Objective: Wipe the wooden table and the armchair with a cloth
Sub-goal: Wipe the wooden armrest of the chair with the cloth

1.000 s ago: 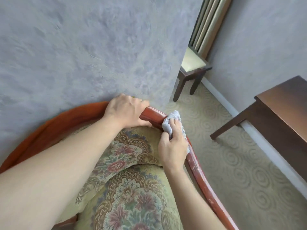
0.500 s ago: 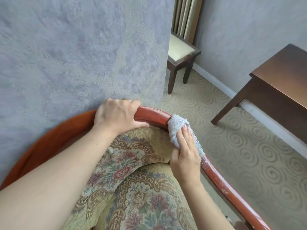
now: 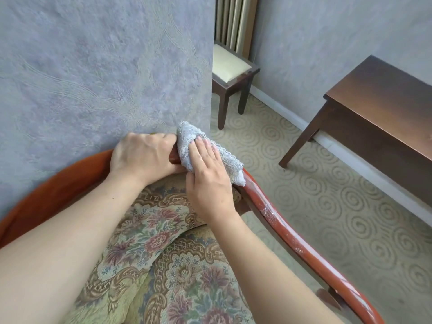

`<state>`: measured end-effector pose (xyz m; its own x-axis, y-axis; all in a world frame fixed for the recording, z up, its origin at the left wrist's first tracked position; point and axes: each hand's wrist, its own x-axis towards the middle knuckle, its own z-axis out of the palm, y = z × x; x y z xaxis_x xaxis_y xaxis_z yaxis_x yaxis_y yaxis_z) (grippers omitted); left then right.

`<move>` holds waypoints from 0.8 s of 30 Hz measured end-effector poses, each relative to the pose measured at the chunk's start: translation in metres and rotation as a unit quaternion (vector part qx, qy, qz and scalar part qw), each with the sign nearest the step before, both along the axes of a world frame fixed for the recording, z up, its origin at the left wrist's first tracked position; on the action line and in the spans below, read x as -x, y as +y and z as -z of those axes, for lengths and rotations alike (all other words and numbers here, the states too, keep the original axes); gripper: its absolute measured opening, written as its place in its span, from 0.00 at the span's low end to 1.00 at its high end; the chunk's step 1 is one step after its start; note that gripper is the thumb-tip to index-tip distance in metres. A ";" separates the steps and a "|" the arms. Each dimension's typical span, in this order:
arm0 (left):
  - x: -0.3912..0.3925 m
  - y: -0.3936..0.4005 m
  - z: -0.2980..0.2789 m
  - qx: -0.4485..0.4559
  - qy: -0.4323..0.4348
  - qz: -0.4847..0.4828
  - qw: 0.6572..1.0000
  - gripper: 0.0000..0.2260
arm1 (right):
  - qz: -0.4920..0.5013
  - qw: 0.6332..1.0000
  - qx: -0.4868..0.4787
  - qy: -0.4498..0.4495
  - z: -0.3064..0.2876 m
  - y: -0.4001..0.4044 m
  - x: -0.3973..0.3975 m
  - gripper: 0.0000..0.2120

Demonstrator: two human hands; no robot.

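Observation:
The armchair has a curved red-brown wooden rail (image 3: 287, 232) and floral upholstery (image 3: 163, 253). My left hand (image 3: 142, 155) grips the top of the rail close to the wall. Right beside it, my right hand (image 3: 208, 181) presses a pale grey cloth (image 3: 187, 141) flat onto the rail, the cloth's edge touching my left fingers. The rail under both hands is hidden. The dark wooden table (image 3: 383, 99) stands apart at the right against the wall.
A textured grey wall (image 3: 93, 66) rises directly behind the armchair. A dark wooden chair with a cream seat (image 3: 230, 66) stands in the far corner. Beige carpet with spiral patterns (image 3: 327, 195) covers the floor between armchair and table.
My right hand has slid the cloth up along the rail toward my left hand until they touch. The left hand has kept its grip on the rail.

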<state>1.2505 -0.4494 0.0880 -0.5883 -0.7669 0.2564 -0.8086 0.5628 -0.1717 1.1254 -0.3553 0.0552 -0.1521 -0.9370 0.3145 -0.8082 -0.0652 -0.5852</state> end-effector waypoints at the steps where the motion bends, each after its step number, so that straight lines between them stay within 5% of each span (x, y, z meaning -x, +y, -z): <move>1: 0.001 0.000 0.000 0.006 -0.006 0.001 1.000 0.31 | 0.013 1.000 -0.011 0.015 0.008 0.009 0.011 0.27; 8: 0.002 0.004 -0.005 0.026 -0.023 0.007 0.999 0.36 | 0.157 0.977 -0.139 0.039 0.065 0.091 0.090 0.25; 13: 0.005 0.006 -0.004 0.021 -0.037 -0.004 0.999 0.35 | 0.256 0.950 -0.176 -0.018 0.066 0.093 0.074 0.28; 19: 0.005 0.002 -0.001 0.012 -0.037 -0.022 0.999 0.36 | 0.160 0.984 -0.053 -0.056 0.027 0.026 0.021 0.32; 24: 0.012 0.007 -0.004 0.010 -0.054 -0.014 0.998 0.36 | 0.118 0.986 -0.096 0.070 0.055 0.067 0.071 0.29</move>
<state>1.2390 -0.4428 0.0919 -0.5910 -0.7793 0.2083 -0.8007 0.5354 -0.2687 1.0543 -0.2887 -0.0003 -0.3398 -0.9255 0.1674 -0.8617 0.2350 -0.4497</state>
